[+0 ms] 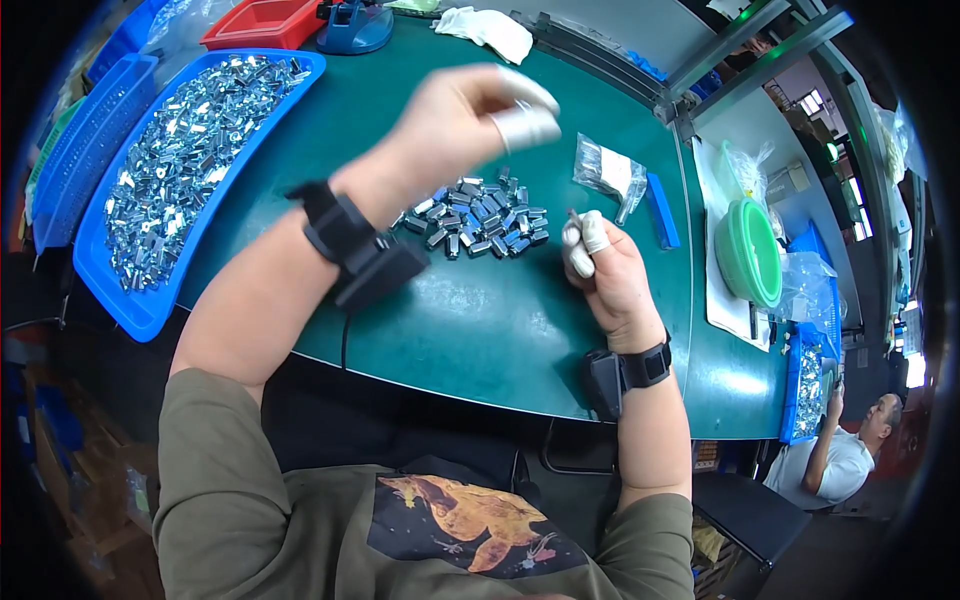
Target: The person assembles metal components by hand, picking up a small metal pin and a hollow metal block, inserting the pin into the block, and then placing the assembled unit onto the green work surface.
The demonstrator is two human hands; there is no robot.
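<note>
- Left hand [470,112] near metal-piece pile [480,220] on desk [460,330]: blurred, curled; cannot tell grip.
- Right hand [612,265] right of pile: fingertips [595,232] pinched; cannot tell on what.
- Left of pile: blue tray [140,318] full of shiny parts [190,160].
- Right of pile: bag [616,172] with dark contents [592,165]; green basin [742,250].

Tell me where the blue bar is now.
In the head view, the blue bar lies on the green tabletop, right of the clear bag and the right hand's fingers.

Glossy metal pieces [487,220], plastic tray [137,314] (smooth)
</note>
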